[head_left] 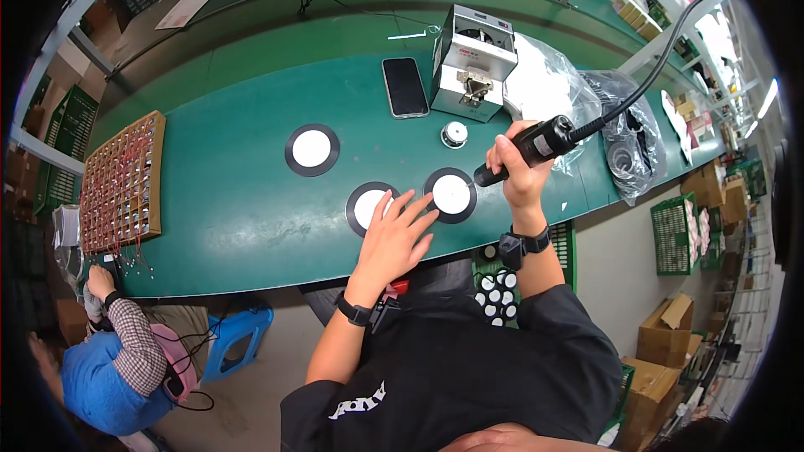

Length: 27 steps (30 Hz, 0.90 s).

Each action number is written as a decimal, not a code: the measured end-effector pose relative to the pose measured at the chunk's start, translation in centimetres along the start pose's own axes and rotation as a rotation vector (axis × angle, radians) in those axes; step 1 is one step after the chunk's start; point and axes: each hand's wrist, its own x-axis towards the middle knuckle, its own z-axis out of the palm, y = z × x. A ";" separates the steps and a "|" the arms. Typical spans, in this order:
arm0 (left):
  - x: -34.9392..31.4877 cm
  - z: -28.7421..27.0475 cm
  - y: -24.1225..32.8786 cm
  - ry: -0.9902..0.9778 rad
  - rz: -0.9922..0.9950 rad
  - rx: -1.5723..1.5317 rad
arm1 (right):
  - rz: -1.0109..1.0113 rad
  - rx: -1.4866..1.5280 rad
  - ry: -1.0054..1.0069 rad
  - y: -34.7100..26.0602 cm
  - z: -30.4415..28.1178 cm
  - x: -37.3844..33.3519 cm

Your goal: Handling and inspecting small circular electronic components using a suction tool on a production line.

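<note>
My right hand point(523, 174) is closed round a black electric screwdriver point(543, 144), which leans with its tip toward a white disc with a black rim point(452, 194). The tip meets that disc near its right side; a screw there is too small to make out. My left hand point(390, 244) lies with fingers spread over a second black-rimmed white disc point(365, 206), its fingertips reaching the left edge of the first. Farther left on the green table lies a third such disc point(311, 149). Just beyond my right hand stands a small round silver part point(454, 134).
A grey screw-feeder machine point(477, 59) stands behind the discs, beside a black phone point(405, 88). Clear plastic bags point(624, 134) lie to the right, near the driver's cable. At the left are a compartmented tray of wired parts point(124, 184) and a co-worker in blue point(117, 377).
</note>
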 end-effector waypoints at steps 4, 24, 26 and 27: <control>0.0 -0.1 0.1 0.007 0.001 0.008 | -0.027 0.011 -0.003 0.1 -0.3 -0.4; -0.2 -0.1 -0.1 0.004 0.019 -0.004 | -0.126 0.274 0.279 1.1 -2.3 -0.9; -0.3 -0.1 -0.1 0.004 0.020 0.001 | -0.121 0.285 0.280 1.1 -2.3 -0.9; -0.3 -0.1 -0.1 0.005 0.021 0.003 | -0.108 0.256 0.269 1.2 -2.2 -0.8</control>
